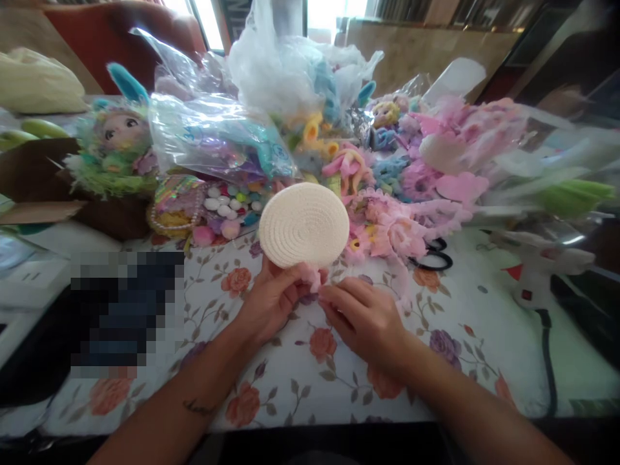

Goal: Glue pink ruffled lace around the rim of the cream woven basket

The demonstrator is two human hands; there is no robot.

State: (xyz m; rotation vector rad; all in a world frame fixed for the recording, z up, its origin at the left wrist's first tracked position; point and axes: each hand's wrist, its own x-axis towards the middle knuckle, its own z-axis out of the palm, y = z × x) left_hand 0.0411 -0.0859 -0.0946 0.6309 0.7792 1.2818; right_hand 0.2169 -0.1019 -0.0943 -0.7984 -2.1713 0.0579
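My left hand [271, 300] is closed on the lower edge of a round cream crocheted disc [304, 224], holding it upright above the table. My right hand [365, 316] is just right of it, its fingers pinched together on a small pink fluffy piece [314, 278] that sits under the disc. Both hands hover over the floral tablecloth [300, 361].
Behind the disc lies a heap of pink, blue and yellow fluffy craft pieces [402, 194] and clear plastic bags [217, 135]. A doll with green fur and blue ears [119, 145] stands at the left. Black scissors [436, 255] lie right of the hands; a white glue gun [537, 271] at far right.
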